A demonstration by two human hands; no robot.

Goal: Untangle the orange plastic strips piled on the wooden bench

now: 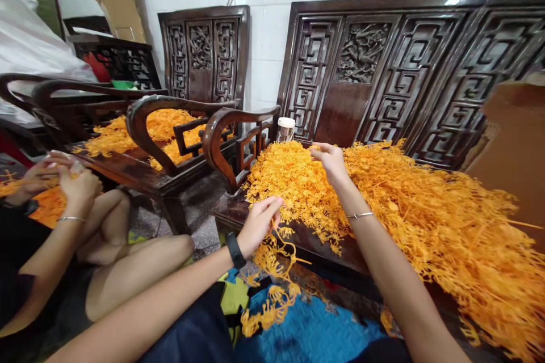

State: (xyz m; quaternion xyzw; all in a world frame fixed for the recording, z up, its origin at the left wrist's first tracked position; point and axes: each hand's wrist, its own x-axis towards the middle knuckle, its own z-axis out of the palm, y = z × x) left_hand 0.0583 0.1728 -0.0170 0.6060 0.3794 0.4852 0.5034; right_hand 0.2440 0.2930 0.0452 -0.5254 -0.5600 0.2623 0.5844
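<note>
My left hand (260,226), with a black band on its wrist, is closed with thumb and fingers pinched on an orange plastic strand (276,306). The strand dangles below the hand over the floor mat, its many small curled branches spread out. My right hand (331,163), wearing a silver bangle, is at the top of a pile of orange plastic sprigs (289,176) on the wooden bench. Its thumb and forefinger close around a bit of orange at the pile's edge; the exact piece is hard to make out. A larger heap of orange sprigs (443,227) lies to the right.
A white-lidded container (285,129) stands behind the pile, by the carved bench back (361,68). At left, a wooden armchair (170,178) bears more orange sprigs. Another person's hands (76,181) work beside it. Blue foam mat (315,329) covers the floor; cardboard (511,136) leans right.
</note>
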